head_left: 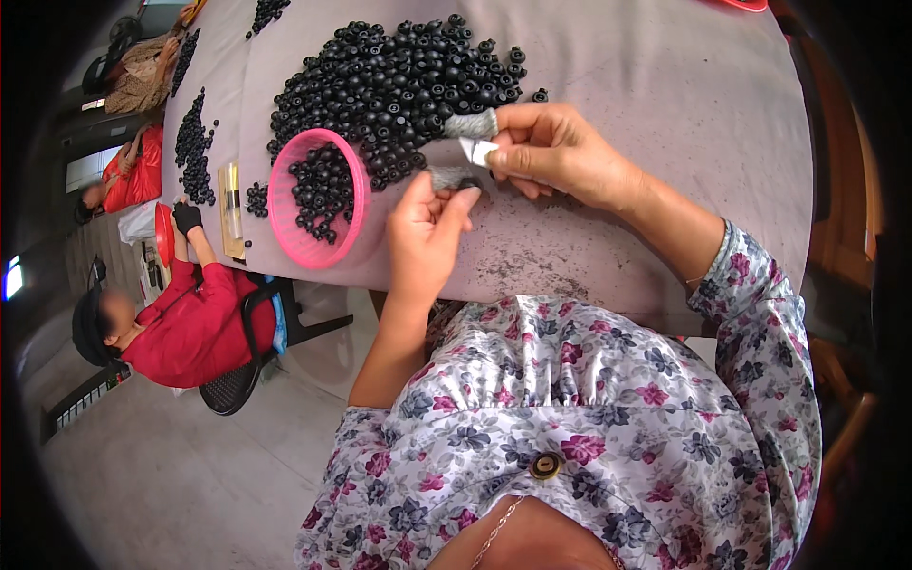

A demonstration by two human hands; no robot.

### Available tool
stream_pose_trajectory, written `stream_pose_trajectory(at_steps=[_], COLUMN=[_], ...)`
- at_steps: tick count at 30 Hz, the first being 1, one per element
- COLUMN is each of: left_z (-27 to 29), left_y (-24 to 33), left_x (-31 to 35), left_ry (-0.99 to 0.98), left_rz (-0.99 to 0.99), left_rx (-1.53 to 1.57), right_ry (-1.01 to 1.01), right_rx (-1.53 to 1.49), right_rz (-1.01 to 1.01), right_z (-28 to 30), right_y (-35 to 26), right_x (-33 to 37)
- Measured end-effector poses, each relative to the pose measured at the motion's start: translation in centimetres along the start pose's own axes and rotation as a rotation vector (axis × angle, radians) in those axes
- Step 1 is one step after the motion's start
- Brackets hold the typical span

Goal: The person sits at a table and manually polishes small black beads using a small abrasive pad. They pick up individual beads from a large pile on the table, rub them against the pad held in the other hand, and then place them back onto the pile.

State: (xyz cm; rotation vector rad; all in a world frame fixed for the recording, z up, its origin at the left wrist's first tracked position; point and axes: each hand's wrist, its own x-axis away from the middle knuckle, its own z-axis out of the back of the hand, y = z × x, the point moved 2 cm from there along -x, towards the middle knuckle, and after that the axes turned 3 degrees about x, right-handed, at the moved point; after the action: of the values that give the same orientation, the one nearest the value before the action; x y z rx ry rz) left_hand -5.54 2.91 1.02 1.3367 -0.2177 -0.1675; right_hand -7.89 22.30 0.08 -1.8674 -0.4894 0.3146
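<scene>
My left hand (425, 233) pinches a small black round part (469, 182) between thumb and fingers, over the near side of the table. My right hand (575, 157) grips a small knife (478, 152) with a pale handle, its blade close to that part; whether the two touch I cannot tell. Grey knitted finger covers wrap a finger on each hand, one on the right index finger (472, 124). Just beyond lies a large heap of black round parts (399, 85). A pink basket (279, 204) left of my left hand holds more of them.
Dark shavings (532, 271) are scattered on the cloth-covered table (665, 85) near me. Smaller piles of black parts (195, 147) lie farther left, near a wooden strip (231, 209). A person in red (195, 323) sits at the left edge, others beyond.
</scene>
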Motion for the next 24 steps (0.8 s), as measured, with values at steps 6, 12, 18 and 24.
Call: stream_pose_trajectory(at_steps=[6, 12, 18, 24], left_z=[1.4, 2.1, 2.2, 2.1], left_y=[0.4, -1.1, -2.2, -2.2], left_x=[0.0, -0.1, -0.1, -0.1], left_ry=[-0.14, -0.237, -0.369, -0.43], left_rz=[0.252, 0.443, 0.414, 0.406], left_rx=[0.659, 1.039, 1.008, 1.036], right_ry=[-0.174, -0.187, -0.215, -0.234], right_rx=[-0.004, 0.027, 0.001, -0.019], right_rz=[-0.09, -0.064, -0.084, -0.133], right_z=[-1.0, -1.3, -1.4, -1.2], right_y=[0.0, -0.3, -0.2, -0.3], right_x=[0.5, 0.5, 0.6, 0.8])
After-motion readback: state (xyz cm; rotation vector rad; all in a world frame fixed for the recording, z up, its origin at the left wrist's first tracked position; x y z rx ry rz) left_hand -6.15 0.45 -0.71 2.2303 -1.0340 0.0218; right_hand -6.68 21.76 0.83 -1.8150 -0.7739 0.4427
